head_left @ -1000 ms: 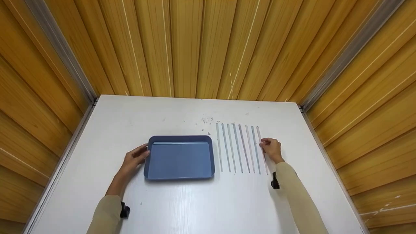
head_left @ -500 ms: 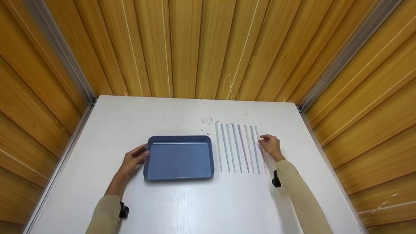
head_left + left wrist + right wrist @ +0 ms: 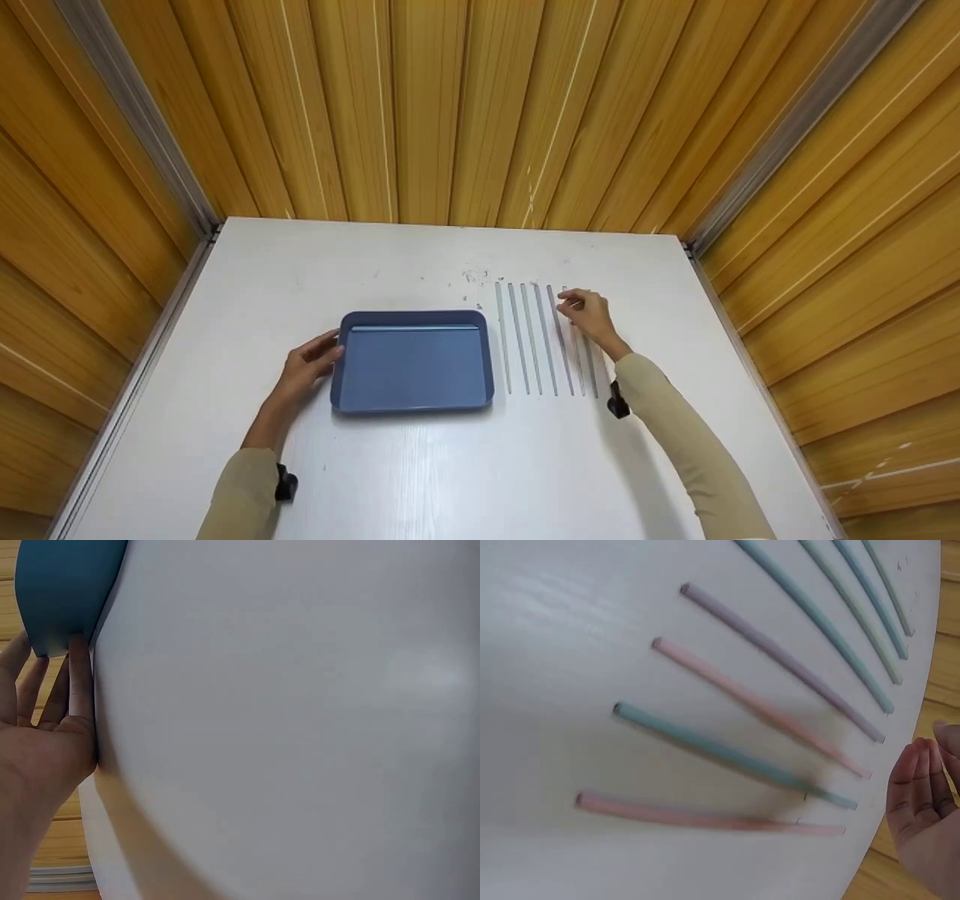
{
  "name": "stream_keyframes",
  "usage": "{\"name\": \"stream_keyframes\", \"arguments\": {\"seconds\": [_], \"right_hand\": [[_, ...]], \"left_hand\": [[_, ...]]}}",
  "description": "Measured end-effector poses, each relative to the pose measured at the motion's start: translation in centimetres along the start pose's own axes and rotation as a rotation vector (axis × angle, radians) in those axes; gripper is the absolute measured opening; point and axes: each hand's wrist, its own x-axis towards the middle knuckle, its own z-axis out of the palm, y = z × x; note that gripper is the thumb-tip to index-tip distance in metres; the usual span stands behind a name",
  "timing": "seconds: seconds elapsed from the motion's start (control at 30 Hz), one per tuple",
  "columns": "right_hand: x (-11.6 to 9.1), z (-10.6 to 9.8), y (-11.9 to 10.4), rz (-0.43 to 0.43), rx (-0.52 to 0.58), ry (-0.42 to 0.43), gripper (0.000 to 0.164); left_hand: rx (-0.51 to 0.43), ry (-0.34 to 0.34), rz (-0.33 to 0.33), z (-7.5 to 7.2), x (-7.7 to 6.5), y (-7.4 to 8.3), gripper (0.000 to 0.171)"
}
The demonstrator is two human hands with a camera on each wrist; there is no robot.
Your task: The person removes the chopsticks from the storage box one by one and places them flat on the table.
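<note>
A blue rectangular tray [image 3: 412,367] lies on the white table. My left hand [image 3: 306,367] is at its left side; in the left wrist view the fairly straight fingers [image 3: 80,682] touch the tray's outer wall [image 3: 67,592]. Several pastel drinking straws lie side by side, right of the tray, including a green straw [image 3: 503,337], a purple straw [image 3: 780,660] and a pink straw [image 3: 675,820]. Over the right part of the row hovers my right hand [image 3: 589,311], fingers loosely bent, holding nothing. It hides parts of the straws beneath it in the head view.
The white table [image 3: 420,472] has small dark scuffs behind the straws. Wood-patterned panels [image 3: 420,112] stand behind the table and at both sides, with grey metal rails [image 3: 142,127] at the corners. A black wrist device [image 3: 619,401] sits at the right sleeve.
My right hand has left the rightmost pink straw and moved left and away from me over the row. The left hand and the tray stay in place.
</note>
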Motion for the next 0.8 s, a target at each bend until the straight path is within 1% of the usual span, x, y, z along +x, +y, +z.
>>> {"name": "stream_keyframes", "arguments": {"seconds": [0.2,0.37,0.5,0.8], "right_hand": [[0.7,2.4,-2.8,-0.086,0.061,-0.079,0.022],[1.4,4.4,-5.3,-0.156,0.092,-0.13,0.022],[1.7,6.0,-7.2,-0.225,0.091,-0.2,0.02],[1.7,10.2,-10.8,-0.338,0.043,-0.36,0.02]], "left_hand": [[-0.019,0.004,-0.009,0.0,0.1,0.0,0.063],[-0.021,0.006,0.009,0.2,0.0,0.2,0.059],[-0.027,0.015,0.01,0.3,-0.1,0.2,0.059],[-0.037,0.014,-0.007,0.1,0.0,0.0,0.058]]}}
